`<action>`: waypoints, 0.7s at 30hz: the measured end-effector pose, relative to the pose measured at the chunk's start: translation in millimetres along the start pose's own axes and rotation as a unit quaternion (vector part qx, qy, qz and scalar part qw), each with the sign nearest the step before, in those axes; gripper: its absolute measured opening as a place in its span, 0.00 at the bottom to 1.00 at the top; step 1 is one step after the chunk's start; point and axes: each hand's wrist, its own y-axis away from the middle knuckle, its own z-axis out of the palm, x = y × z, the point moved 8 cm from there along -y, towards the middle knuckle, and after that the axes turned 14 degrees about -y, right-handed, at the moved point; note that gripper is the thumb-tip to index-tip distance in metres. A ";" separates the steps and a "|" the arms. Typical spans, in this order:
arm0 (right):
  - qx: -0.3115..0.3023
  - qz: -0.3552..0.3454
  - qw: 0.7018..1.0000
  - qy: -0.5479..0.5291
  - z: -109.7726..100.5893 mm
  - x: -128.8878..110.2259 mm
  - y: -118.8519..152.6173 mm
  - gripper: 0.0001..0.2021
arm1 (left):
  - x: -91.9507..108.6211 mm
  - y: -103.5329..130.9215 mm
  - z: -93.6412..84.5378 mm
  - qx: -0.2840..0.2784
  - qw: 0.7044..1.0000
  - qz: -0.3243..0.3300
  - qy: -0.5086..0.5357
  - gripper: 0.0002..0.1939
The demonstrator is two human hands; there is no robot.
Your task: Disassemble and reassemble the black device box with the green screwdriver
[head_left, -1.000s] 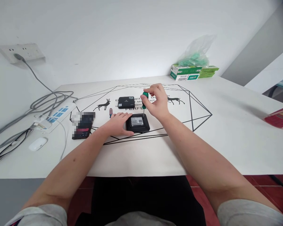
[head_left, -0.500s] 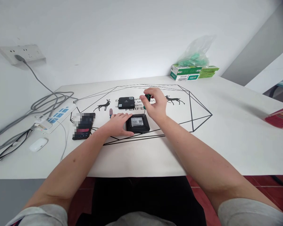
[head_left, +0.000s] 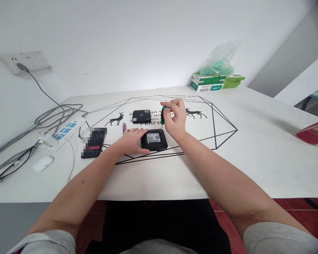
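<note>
A black square plastic box [head_left: 154, 145], with a white label on its upturned face, lies on the table. At its left side my left hand [head_left: 132, 141] grips it, thumb near the front corner and fingers near the back corner. My right hand [head_left: 175, 120] is closed around a screwdriver with a green and black handle [head_left: 163, 113]. The thin shaft points down and its tip meets the box's upper right corner; any screw there is too small to see. Behind lies a flat black cover [head_left: 141, 116] with small stickers. Beyond my left fingers, a second screwdriver [head_left: 124, 127] is partly hidden.
To the left are a phone [head_left: 94, 143], a white earbud case [head_left: 43, 164], eyeglasses [head_left: 14, 165] and a power strip [head_left: 66, 131] with coiled grey cables [head_left: 55, 112]. Green and white boxes [head_left: 208, 81] under a plastic bag [head_left: 222, 60] stand back right. A red package [head_left: 314, 132] sits far right.
My right fingers have shifted on the screwdriver handle, the index finger now stretched across its top and more of the handle showing. My left hand and the box stay in place.
</note>
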 end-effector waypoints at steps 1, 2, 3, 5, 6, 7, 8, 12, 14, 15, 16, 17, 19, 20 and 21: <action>0.011 -0.001 1.000 0.011 -0.2 -0.6 0.2 0.10 | 0.0 -0.2 0.1 0.002 1.000 0.001 -0.002 0.55; 0.019 -0.003 1.000 0.020 0.0 -1.3 0.6 0.08 | 0.1 -0.4 0.2 0.004 1.000 0.002 -0.005 0.55; 0.025 -0.003 0.999 0.024 0.7 -1.4 1.4 0.07 | 0.2 -0.5 0.2 0.005 1.000 0.002 -0.007 0.55; 0.029 0.019 0.999 0.004 3.6 2.4 4.1 0.07 | 0.5 -0.5 -0.1 0.005 1.000 0.001 -0.011 0.55; 0.028 0.041 0.999 -0.018 5.6 6.3 6.1 0.08 | 0.7 -0.3 -0.5 0.005 1.000 0.000 -0.012 0.54; 0.026 0.068 0.996 -0.044 8.0 11.0 8.5 0.09 | 0.8 0.0 -0.9 0.004 1.000 -0.001 -0.012 0.54; 0.023 0.096 0.993 -0.069 10.5 15.8 11.3 0.11 | 1.0 0.3 -1.1 0.003 1.000 -0.001 -0.012 0.54; 0.028 0.153 0.983 -0.102 13.6 23.1 18.3 0.19 | 1.2 0.7 -0.4 0.002 1.000 0.001 -0.008 0.54; 0.032 0.134 0.988 -0.075 11.1 17.2 16.5 0.19 | 0.7 0.4 0.6 0.008 1.000 0.002 -0.007 0.54; 0.029 0.115 0.991 -0.056 9.9 12.1 14.6 0.17 | 0.6 0.2 1.1 0.010 1.000 0.003 -0.008 0.54; 0.025 0.089 0.995 -0.036 9.1 6.0 12.4 0.15 | 0.5 0.0 1.4 0.013 1.000 0.005 -0.007 0.54; 0.020 0.061 0.998 -0.018 8.6 -0.3 10.3 0.13 | 0.4 0.0 1.6 0.015 1.000 0.006 -0.007 0.54; 0.011 0.014 1.000 0.002 8.1 -10.1 7.5 0.10 | 0.4 0.1 1.9 0.015 1.000 0.006 -0.008 0.54; 0.008 0.001 1.000 0.005 7.9 -12.6 6.8 0.10 | 0.3 0.2 2.1 0.013 1.000 0.005 -0.008 0.54; 0.008 -0.007 1.000 0.006 7.4 -13.7 6.6 0.10 | 0.1 0.3 2.3 0.011 1.000 0.004 -0.010 0.54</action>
